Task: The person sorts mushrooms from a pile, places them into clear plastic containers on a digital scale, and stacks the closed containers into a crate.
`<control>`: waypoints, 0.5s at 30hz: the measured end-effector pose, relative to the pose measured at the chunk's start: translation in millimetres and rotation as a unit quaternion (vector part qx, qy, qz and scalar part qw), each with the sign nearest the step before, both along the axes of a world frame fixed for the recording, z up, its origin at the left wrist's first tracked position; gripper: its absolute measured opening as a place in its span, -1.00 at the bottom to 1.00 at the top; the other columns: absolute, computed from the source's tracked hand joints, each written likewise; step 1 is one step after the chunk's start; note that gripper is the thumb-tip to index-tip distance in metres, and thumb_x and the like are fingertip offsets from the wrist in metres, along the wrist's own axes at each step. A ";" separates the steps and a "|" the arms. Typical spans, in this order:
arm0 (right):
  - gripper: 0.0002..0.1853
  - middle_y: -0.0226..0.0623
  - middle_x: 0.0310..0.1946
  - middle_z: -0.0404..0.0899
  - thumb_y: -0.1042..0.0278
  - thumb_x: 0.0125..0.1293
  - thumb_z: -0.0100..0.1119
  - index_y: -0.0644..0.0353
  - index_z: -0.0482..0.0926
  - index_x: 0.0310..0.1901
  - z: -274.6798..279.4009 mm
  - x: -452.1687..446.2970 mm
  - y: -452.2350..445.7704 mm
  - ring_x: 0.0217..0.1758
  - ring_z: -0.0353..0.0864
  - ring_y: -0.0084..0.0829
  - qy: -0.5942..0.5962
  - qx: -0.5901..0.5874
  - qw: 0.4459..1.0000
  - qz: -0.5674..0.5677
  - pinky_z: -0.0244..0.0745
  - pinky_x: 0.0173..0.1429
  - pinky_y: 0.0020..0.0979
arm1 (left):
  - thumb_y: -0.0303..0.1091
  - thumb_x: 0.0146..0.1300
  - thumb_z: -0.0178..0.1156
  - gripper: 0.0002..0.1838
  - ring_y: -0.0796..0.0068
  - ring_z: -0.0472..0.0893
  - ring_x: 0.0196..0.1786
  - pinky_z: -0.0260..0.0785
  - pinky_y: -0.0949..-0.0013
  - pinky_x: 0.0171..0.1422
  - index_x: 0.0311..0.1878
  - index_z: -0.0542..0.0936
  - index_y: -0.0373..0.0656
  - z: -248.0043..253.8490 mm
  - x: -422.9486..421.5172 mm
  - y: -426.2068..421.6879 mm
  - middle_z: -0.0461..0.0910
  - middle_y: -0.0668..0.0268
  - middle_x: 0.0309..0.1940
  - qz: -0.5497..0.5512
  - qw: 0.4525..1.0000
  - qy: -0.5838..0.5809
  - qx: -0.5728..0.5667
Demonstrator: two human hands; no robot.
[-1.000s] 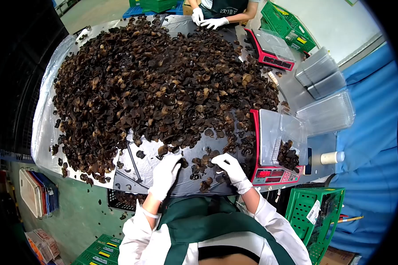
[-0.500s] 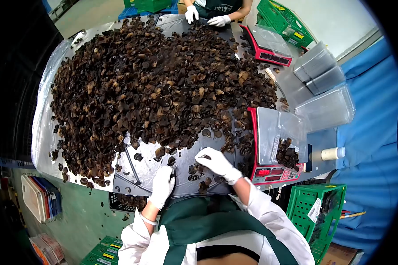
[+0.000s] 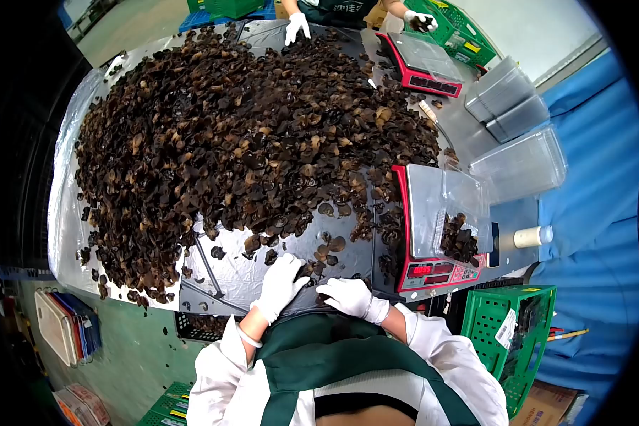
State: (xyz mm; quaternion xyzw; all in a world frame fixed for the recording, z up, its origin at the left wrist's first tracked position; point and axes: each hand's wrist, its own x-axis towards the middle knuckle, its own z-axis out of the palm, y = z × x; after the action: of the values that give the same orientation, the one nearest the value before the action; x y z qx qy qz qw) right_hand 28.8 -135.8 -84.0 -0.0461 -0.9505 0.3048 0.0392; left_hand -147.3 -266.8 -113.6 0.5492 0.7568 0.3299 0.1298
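Dark brown wood ear mushrooms [image 3: 220, 142] lie in a broad heap over the table, with a few loose pieces [image 3: 326, 250] close in front of me. My left hand [image 3: 280, 285], in a white glove, is low over the sheet beside these pieces. Its fingers are curled, and what they hold is hidden. To its right, my gloved right hand [image 3: 349, 298] is near the table's front edge, fingers bent together. A dark bit of wood ear shows at its fingertips. A clear plastic box [image 3: 456, 238] with wood ears stands on the red scale [image 3: 433, 273] at my right.
Clear plastic boxes [image 3: 522, 167] stand at the right, near a white bottle [image 3: 532, 236]. A second red scale [image 3: 426, 67] is farther back. Across the table a co-worker's gloved hands [image 3: 297, 28] show, one holding dark pieces. A green crate [image 3: 490, 330] stands below at right.
My right hand has drawn back toward the table edge. My left hand has shifted slightly right and up. One of the co-worker's hands has moved right, beside the far scale, with dark pieces.
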 end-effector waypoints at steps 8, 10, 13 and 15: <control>-0.75 -0.36 -0.21 0.65 0.36 0.37 0.03 0.22 0.58 0.00 -1.4 0.5 27.6 -0.24 0.59 -0.59 -0.147 -0.574 0.774 -0.222 0.48 -0.25 -0.56 | -0.44 0.19 0.24 -0.81 0.33 0.61 -0.11 0.41 0.38 0.06 -0.12 0.58 -0.24 -5.3 -8.5 -2.8 0.62 0.20 -0.23 0.088 0.953 -0.291 0.012; -0.70 -0.30 -0.17 0.63 0.41 0.42 -0.08 0.20 0.46 0.14 -8.3 -5.4 21.1 -0.32 0.57 -0.58 -0.124 -0.679 0.678 -0.253 0.49 -0.34 -0.56 | -0.48 0.19 0.22 -0.76 0.44 0.57 -0.05 0.39 0.40 0.11 -0.06 0.55 -0.24 7.5 -10.4 -4.2 0.60 0.24 -0.14 0.094 0.899 -0.427 0.010; -0.64 -0.27 -0.11 0.59 0.43 0.45 -0.14 0.18 0.37 0.24 -1.4 -19.2 12.4 -0.32 0.53 -0.56 -0.131 -0.735 0.631 -0.212 0.49 -0.29 -0.56 | -0.56 0.19 0.16 -0.73 0.42 0.54 0.03 0.37 0.38 0.17 -0.02 0.51 -0.26 49.8 -5.7 -4.2 0.56 0.22 -0.04 0.075 0.920 -0.377 0.078; -0.53 -0.20 0.11 0.48 0.38 0.44 -0.12 0.16 0.24 0.36 2.2 -25.0 0.7 -0.09 0.59 -0.48 -0.093 -0.777 0.607 -0.142 0.54 -0.22 -0.52 | -0.64 0.14 0.10 -0.72 0.23 0.53 0.14 0.35 0.30 0.25 -0.05 0.49 -0.24 69.0 -3.0 -3.8 0.53 0.11 0.06 0.038 0.951 -0.290 0.099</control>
State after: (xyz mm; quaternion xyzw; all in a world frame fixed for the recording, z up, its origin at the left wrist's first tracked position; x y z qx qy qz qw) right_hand 3.8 -135.2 -81.8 -0.2215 -0.3369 0.9133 -0.0566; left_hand -150.3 -270.6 -44.6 0.4109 0.6702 0.5529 0.2761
